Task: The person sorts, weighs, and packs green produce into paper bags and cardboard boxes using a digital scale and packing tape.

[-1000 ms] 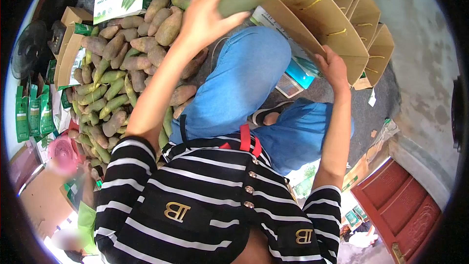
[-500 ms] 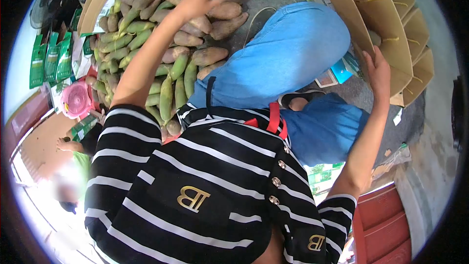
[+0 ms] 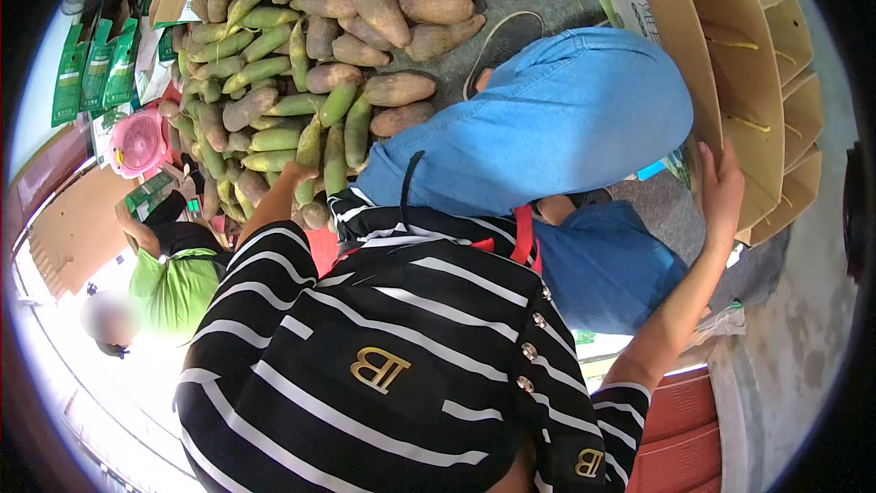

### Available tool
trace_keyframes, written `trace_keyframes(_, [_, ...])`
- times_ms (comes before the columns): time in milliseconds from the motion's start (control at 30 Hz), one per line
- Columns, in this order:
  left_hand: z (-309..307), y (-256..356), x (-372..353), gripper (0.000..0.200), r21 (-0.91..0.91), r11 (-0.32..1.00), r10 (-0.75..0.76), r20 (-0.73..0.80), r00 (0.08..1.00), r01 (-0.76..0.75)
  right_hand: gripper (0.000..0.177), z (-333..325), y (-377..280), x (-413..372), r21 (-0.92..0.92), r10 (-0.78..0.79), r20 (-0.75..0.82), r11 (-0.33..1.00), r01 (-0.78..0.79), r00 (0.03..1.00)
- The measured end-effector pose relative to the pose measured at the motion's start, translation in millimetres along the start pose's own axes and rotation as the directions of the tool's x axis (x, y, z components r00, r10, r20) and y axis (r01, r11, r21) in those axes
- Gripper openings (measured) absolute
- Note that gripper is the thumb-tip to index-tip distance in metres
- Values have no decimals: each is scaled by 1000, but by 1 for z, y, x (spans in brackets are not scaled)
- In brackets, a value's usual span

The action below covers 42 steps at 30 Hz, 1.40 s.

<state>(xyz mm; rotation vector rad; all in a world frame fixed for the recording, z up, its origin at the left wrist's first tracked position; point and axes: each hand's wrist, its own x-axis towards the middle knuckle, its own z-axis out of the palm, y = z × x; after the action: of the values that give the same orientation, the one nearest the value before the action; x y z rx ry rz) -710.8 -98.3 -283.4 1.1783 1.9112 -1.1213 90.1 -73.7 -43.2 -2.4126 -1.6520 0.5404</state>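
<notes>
My left hand (image 3: pixel 294 179) is down at the near edge of a big pile, its fingers closed at the lower end of a long green radish (image 3: pixel 309 146). Part of the fingers is hidden behind the hand. Other green radishes (image 3: pixel 334 157) lie right beside it. Farther off, the pile is mostly brownish, soil-stained roots (image 3: pixel 401 89). On the other side, my right hand (image 3: pixel 723 184) grips the near edge of an upright, open cardboard box (image 3: pixel 744 82) with a yellow cord in its wall.
More open boxes (image 3: pixel 797 114) stand behind the first. Green printed cartons (image 3: pixel 119 73) and a pink plastic basket (image 3: pixel 139 143) are beyond the pile. A person in a green shirt (image 3: pixel 187 288) is at the left. My bent knee (image 3: pixel 630 100) separates pile and boxes.
My left hand has drawn back from the far brown roots to the green radishes near my body. My right hand stays at the box edge. The other person shows more fully.
</notes>
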Motion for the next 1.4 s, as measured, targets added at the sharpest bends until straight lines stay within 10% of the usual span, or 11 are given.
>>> trace_keyframes(233, [-89,112,-123,61,-397,836,-228,378,898,379,34,1,5,2,9,-18,-3,1000,18,1000])
trace_keyframes(367, [-123,111,-74,65,-581,640,4,657,754,502,33,-4,-5,-2,51,6,-32,999,-4,999])
trace_keyframes(467, [-199,164,-125,69,-68,998,9,353,936,15,32,-3,-2,-1,16,16,-48,1000,-16,999])
trace_keyframes(600, [-292,236,-172,61,275,884,388,16,922,-377,28,-7,-6,-2,25,-17,-57,1000,18,998])
trace_keyframes(800, [-328,366,-353,57,277,329,737,-673,63,-903,26,-6,-6,-2,24,-31,-55,999,32,998])
trace_keyframes(900, [-324,436,-409,53,717,55,660,-548,-514,-695,28,-5,-3,-1,4,-23,-42,1000,23,999])
trace_keyframes(933, [-318,450,-443,58,620,54,709,-576,-407,-783,29,-5,-1,0,-13,-30,-60,999,30,998])
trace_keyframes(1067, [-295,518,-443,48,749,-214,597,-408,-691,-627,32,-3,-1,2,-21,0,-43,1000,0,999])
trace_keyframes(1167, [-306,502,-441,44,504,-382,736,-341,-585,-774,33,1,0,0,-21,0,-23,1000,-1,1000])
trace_keyframes(1300, [-292,474,-411,44,554,-47,836,-434,-337,-831,33,-8,-4,2,-29,21,-15,999,-22,1000])
trace_keyframes(1400, [-239,466,-437,40,457,-258,705,-513,-490,-851,32,-9,-1,5,9,-4,12,1000,4,1000])
